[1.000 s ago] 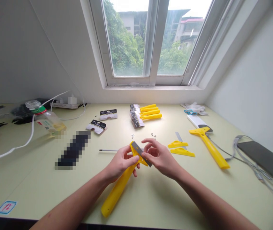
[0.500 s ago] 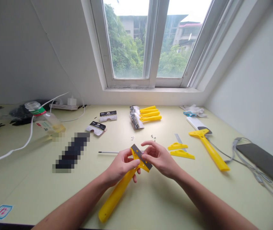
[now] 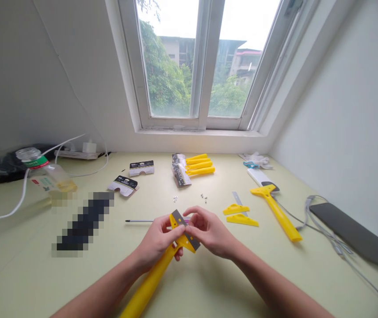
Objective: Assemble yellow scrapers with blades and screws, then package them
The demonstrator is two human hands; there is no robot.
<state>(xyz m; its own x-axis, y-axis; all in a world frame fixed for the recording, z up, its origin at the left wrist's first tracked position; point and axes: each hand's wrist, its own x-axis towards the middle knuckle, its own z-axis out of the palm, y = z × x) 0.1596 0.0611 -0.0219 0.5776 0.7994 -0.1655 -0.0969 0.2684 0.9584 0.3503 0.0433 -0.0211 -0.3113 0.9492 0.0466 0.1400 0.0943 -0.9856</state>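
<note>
My left hand point(image 3: 157, 240) is wrapped round the head of a yellow scraper point(image 3: 149, 285), its thumb pressing on the dark metal blade point(image 3: 178, 216) laid across the head. The fingers of my right hand point(image 3: 210, 232) pinch at the middle of that blade, close to my left thumb. Whether a small part sits between them is hidden. Beyond my hands lie two groups of small metal parts, nuts point(image 3: 175, 198) and screws point(image 3: 204, 197). A screwdriver point(image 3: 139, 221) lies partly behind my hands. Two yellow blade covers point(image 3: 242, 220) rest to the right beside a metal blade point(image 3: 237, 197).
Another yellow scraper point(image 3: 283, 218), a power bank point(image 3: 258, 177), cables point(image 3: 334, 243) and a dark phone-like slab point(image 3: 354, 229) lie at the right. Packaged yellow scrapers point(image 3: 200, 165) and opened cards point(image 3: 124, 185) are at the back. A bottle point(image 3: 47, 174) leans at the left.
The view has shifted, so the table items appear further left and slightly lower. My right fingertips have come closer to my left thumb on the blade. Both hands keep their hold.
</note>
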